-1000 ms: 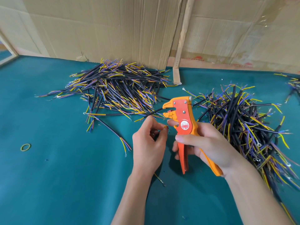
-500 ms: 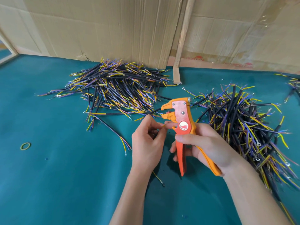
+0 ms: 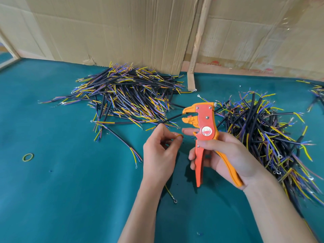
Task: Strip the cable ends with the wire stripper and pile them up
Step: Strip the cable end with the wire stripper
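Left hand (image 3: 160, 153) pinching, fingers curled; right hand (image 3: 226, 155) gripping, thumb across

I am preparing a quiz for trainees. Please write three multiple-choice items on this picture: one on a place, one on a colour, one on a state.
1. Where does the small yellow-green rubber band lie on the teal table cover?
A far left
B between the heaps
C under the right hand

2. What colour is the pistol-shaped plastic wire stripper?
A blue
B orange
C black

3. What is the left hand doing?
A lying flat
B pinching a thin yellow wire
C gripping the stripper

Key: A, it lies alone at the left; B, its body is orange; C is wrong and B right, as the fingers pinch the wire, while the right hand holds the stripper.
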The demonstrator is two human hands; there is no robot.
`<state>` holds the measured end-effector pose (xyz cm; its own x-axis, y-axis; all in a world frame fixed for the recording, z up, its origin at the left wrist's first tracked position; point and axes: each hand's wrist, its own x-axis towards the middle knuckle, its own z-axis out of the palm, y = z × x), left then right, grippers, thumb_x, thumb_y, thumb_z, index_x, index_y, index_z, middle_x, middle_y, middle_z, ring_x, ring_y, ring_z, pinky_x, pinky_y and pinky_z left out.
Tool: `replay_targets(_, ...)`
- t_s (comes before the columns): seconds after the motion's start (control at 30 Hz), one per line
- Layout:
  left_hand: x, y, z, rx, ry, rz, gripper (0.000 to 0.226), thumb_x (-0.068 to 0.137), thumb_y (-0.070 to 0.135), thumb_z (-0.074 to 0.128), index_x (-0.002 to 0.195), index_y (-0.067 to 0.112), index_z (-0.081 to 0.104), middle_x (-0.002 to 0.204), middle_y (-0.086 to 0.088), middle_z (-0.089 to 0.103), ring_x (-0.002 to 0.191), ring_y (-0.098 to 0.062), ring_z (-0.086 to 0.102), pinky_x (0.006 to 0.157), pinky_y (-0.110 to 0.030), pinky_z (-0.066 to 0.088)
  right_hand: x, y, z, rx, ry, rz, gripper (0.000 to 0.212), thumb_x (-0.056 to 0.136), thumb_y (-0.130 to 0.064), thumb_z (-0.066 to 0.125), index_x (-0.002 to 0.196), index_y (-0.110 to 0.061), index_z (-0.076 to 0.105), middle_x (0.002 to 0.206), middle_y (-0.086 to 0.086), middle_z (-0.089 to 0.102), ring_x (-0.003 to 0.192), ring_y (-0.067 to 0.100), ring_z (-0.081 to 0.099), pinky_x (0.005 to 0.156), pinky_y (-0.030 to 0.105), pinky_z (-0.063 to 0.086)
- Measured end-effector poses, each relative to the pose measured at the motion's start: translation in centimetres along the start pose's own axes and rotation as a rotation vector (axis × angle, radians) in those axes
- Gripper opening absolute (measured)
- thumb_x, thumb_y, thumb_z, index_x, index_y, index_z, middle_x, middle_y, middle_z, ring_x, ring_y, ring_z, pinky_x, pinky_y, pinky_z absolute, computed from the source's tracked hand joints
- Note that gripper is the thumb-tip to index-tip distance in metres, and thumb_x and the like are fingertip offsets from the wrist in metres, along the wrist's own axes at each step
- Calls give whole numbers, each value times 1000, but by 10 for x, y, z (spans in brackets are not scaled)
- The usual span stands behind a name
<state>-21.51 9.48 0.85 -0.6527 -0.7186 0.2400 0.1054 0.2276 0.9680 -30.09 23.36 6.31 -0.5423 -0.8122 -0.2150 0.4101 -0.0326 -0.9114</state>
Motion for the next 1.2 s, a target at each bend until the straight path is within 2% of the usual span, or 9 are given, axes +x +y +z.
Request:
replay_targets(0.13, 0, 0, 0, -3, 31, -15, 28, 87, 4, 75, 73, 14, 53, 74, -3, 68, 69, -28, 60, 65, -34, 48, 0, 0, -2, -7, 5, 0, 43, 81, -12, 68, 123, -2, 71, 82, 33, 56, 70, 38, 60, 63, 44, 57)
replay_targets(0.27, -3, 0, 2, 52, 94, -6, 26, 87, 6, 75, 72, 13, 56, 70, 3, 64, 60, -13, 51, 57, -21, 41, 1, 1, -4, -70, 8, 6, 45, 80, -13, 70, 123, -2, 71, 84, 31, 63, 72, 40, 60, 65, 45, 56)
replay_targets(0.43, -5, -2, 5, 159, 153, 25, 30, 89, 7, 73, 75, 24, 53, 71, 5, 66, 64, -18, 54, 61, -31, 47, 0, 3, -3, -180, 7, 5, 43, 78, -11, 74, 119, -2, 72, 97, 19, 73, 78, 36, 64, 66, 47, 57)
replay_targets(0.5, -6, -3, 4, 214, 159, 58, 28, 89, 7, 72, 76, 26, 55, 76, 7, 68, 69, -17, 59, 66, -36, 50, 0, 3, -3, -183, -8, 11, 42, 78, -11, 75, 119, -2, 73, 101, 26, 68, 80, 37, 64, 67, 47, 56)
replay_targets(0.6, -7, -3, 4, 279, 152, 165, 19, 85, 2, 72, 78, 17, 61, 79, 6, 69, 76, -20, 62, 69, -41, 52, -1, 2, -5, -131, -31, 17, 38, 80, -10, 73, 117, -3, 73, 90, 33, 62, 78, 39, 63, 67, 49, 56)
replay_targets(0.77, -7, -2, 6, 412, 136, 328, 21, 77, -7, 73, 74, 9, 59, 76, 2, 67, 76, -26, 57, 65, -42, 49, 0, 4, -5, -202, -8, 43, 42, 78, -15, 76, 120, -8, 73, 83, 27, 62, 81, 37, 66, 69, 48, 57)
replay_targets(0.93, -8, -2, 6, 413, 157, 350, 22, 74, -6, 73, 72, 10, 57, 72, 6, 61, 72, -23, 53, 64, -37, 44, -3, 2, -1, -273, -41, 59, 40, 75, -25, 81, 113, -15, 76, 86, 23, 62, 82, 35, 68, 70, 45, 58)
replay_targets(1.03, -9, 0, 7, 417, 184, 358, 20, 73, -2, 71, 70, 10, 55, 69, 7, 55, 69, -24, 50, 63, -35, 41, -4, 2, 1, -304, -62, 75, 26, 79, -21, 78, 105, -22, 77, 86, 19, 63, 82, 34, 68, 70, 44, 59)
replay_targets(1.2, -10, -2, 8, 421, 217, 359, 17, 75, -1, 70, 71, 9, 56, 71, 6, 57, 69, -25, 54, 63, -36, 43, -4, 2, 1, -335, -40, 66, 31, 79, -21, 78, 109, -16, 73, 84, 18, 63, 79, 32, 69, 68, 42, 59)
